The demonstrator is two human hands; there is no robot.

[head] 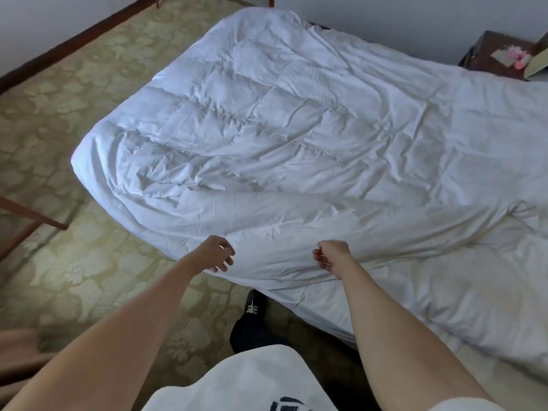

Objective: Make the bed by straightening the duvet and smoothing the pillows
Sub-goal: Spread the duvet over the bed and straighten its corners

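A white, wrinkled duvet (296, 137) lies spread over the bed and hangs over the near side edge. My left hand (216, 254) hovers at that near edge with its fingers loosely curled and apart, and I see no fabric held in them. My right hand (332, 256) is a short way to the right, just over the same edge. Its fingers are curled inward and nothing visible is pinched between them. No pillow is in view.
Patterned green-beige carpet (74, 120) surrounds the bed. A dark bedside table (498, 54) with pink items stands at the far right by the wall. Part of a wooden chair (26, 218) is at the left. My dark shoe (252, 310) stands beside the bed.
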